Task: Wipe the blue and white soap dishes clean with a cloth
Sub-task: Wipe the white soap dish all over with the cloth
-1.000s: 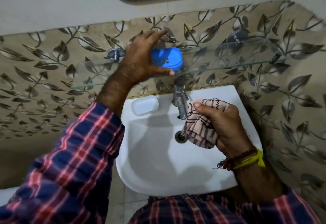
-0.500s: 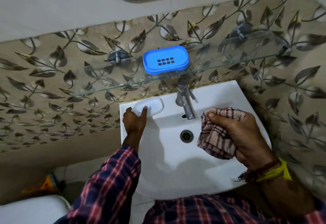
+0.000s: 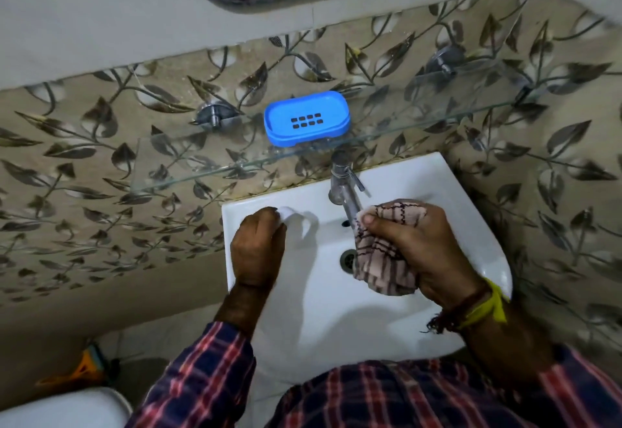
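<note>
Blue soap dish (image 3: 307, 118) empty on shelf (image 3: 420, 124), white soap dish (image 3: 298, 222) under left hand (image 3: 258, 247)

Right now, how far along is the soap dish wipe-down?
Looks done: blue soap dish sits empty on the glass shelf. In hand: left hand grips the white soap dish on the sink ledge; right hand holds the cloth. Left: wiping the white one.

The left hand (image 3: 257, 248), off the blue soap dish (image 3: 307, 118) now sitting alone on the glass shelf (image 3: 202, 171), closes over the white soap dish (image 3: 298, 222) on the sink ledge.
</note>
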